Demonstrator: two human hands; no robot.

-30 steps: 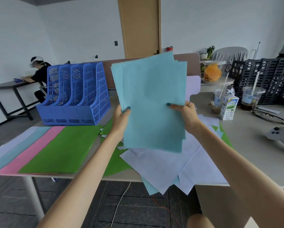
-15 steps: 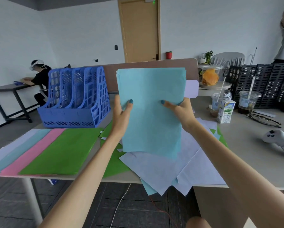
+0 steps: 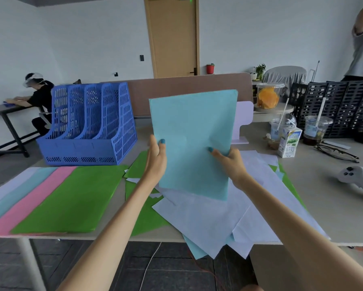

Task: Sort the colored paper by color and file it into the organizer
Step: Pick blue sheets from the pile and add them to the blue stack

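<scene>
Both hands hold a stack of light blue paper upright above the table. The left hand pinches the stack's left edge, thumb on the near face and fingers behind it. The right hand grips the lower right edge the same way, thumb pressed on the front. The sheets look squared into one neat bundle, though how many there are cannot be told from here.

Under the stack lies a loose heap of pale lavender sheets, with green sheets and a blue corner poking out beneath, some hanging over the near table edge. To the left, sorted piles lie side by side in overlapping strips: a green pile, a pink pile, a light blue pile and a lavender pile. Behind these stands the blue organizer, its slots appearing empty
</scene>
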